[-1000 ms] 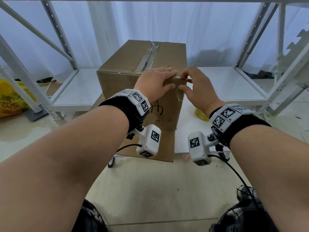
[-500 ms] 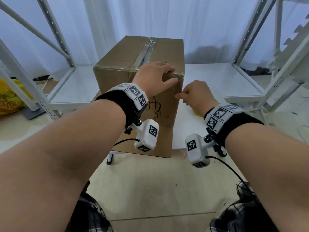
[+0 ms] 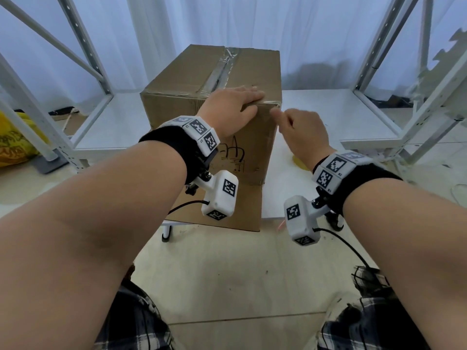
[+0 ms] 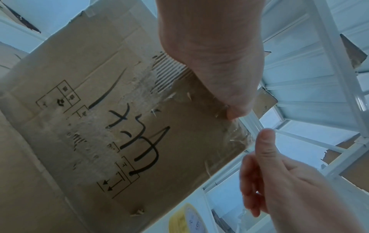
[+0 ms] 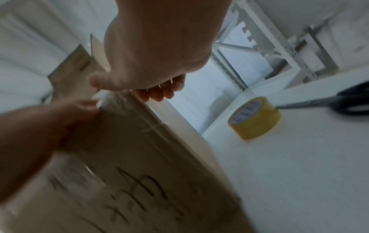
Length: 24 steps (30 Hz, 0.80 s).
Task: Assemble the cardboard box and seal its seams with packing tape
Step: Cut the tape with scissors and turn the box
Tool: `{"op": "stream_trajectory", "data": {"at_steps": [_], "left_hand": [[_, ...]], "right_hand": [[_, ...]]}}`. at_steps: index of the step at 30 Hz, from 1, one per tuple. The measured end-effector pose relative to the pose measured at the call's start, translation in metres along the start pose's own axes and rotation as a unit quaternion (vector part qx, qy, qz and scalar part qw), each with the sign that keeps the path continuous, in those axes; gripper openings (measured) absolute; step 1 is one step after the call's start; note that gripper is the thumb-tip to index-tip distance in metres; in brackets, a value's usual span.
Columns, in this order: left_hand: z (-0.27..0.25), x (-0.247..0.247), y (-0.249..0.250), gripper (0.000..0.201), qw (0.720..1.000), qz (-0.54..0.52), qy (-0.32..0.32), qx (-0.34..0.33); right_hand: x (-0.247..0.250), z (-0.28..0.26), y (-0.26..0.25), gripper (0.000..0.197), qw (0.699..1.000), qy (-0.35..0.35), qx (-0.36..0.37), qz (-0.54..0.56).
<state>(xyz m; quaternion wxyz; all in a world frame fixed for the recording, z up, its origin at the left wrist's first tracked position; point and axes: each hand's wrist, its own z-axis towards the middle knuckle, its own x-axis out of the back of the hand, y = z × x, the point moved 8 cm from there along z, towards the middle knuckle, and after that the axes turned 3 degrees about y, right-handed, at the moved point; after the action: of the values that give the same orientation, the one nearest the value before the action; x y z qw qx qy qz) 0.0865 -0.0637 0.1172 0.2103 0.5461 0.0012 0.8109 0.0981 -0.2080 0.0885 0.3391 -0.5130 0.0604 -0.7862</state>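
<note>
The brown cardboard box stands closed on the white table, with clear tape along its top seam. My left hand lies over the top front edge near the right corner. Its fingers are flat on top, and the thumb presses a strip of clear tape on the front face. My right hand hovers just right of that corner, fingers curled and thumb stretched towards the tape end, holding nothing. A yellow tape roll lies on the table to the right of the box.
Black scissors lie beyond the tape roll. A loose bottom flap sticks out towards me at the foot of the box. White metal racks stand on both sides, and a yellow bag lies on the floor far left.
My right hand has left the top front edge and dropped down beside the box's right corner. The left hand has stayed on the edge.
</note>
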Motion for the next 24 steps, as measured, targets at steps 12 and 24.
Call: {"op": "stream_trajectory", "data": {"at_steps": [12,24], "left_hand": [[-0.002,0.002,0.008,0.042,1.000,0.026,-0.002,-0.016],[-0.004,-0.002,0.029,0.043,0.979,0.120,-0.132,-0.096]], "right_hand": [[-0.022,0.002,0.002,0.041,0.996,-0.070,-0.032,-0.043],[0.012,0.011,-0.012,0.040,0.993,0.045,0.062,0.094]]}}
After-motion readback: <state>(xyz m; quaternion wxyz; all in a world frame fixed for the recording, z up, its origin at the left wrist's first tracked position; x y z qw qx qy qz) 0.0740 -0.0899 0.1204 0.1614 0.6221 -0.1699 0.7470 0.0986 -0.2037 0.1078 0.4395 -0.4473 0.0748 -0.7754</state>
